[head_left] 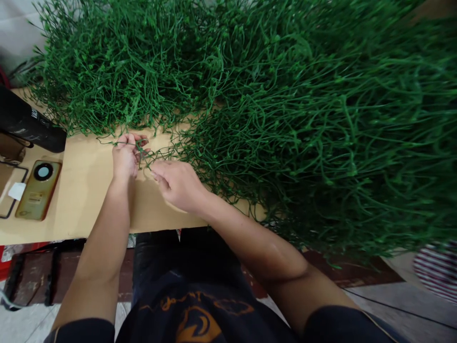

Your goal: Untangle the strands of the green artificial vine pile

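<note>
Thin green artificial plant stems (144, 155) run between my two hands above the tabletop. My left hand (126, 151) is closed on a stem, its fingers curled with part of it passing across them. Close by on the right, my right hand (176, 183) pinches the same cluster of stems between thumb and forefinger. Just beyond the fingers lies a large heap of green plastic stems (303, 133), with small tips and branching strands. Some fingertips and the exact grip points are hidden behind the stems.
A pale wooden table (85, 190) extends under both hands, its front edge near my lap. At the left lie a phone (39, 190) with a round camera and a black bottle (28, 119). A striped round thing (437, 271) sits low at the right.
</note>
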Tool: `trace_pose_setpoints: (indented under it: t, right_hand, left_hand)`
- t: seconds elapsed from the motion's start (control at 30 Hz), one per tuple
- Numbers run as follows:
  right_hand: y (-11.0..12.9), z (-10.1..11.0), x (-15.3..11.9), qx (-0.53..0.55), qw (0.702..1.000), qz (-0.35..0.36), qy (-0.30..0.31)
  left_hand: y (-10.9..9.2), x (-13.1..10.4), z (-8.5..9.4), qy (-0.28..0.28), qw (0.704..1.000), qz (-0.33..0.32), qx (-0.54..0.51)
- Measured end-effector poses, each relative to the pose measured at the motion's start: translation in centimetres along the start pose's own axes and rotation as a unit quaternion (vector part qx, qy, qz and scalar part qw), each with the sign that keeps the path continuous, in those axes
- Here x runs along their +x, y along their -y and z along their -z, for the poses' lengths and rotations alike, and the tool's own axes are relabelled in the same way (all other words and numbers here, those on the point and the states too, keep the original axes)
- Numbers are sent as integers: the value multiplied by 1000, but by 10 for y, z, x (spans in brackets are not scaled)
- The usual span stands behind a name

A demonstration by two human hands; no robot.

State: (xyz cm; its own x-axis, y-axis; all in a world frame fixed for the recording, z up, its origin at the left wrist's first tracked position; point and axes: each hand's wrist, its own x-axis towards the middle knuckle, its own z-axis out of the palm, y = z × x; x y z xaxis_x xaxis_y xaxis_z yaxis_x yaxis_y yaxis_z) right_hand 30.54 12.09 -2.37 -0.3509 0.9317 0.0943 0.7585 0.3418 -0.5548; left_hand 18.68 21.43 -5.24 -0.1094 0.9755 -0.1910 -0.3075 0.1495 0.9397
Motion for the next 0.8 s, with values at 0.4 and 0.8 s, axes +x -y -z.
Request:
trace_pose_setpoints:
  t: [0.4,0.8]
  right_hand:
    - [-4,55,-45,-18,982,118,-145]
    - [-32,53,-38,98,976,70,-181]
  left_hand:
    - [-7,12,19,32,993,29,-107]
    - [-2,21,22,-49,997,-42,34]
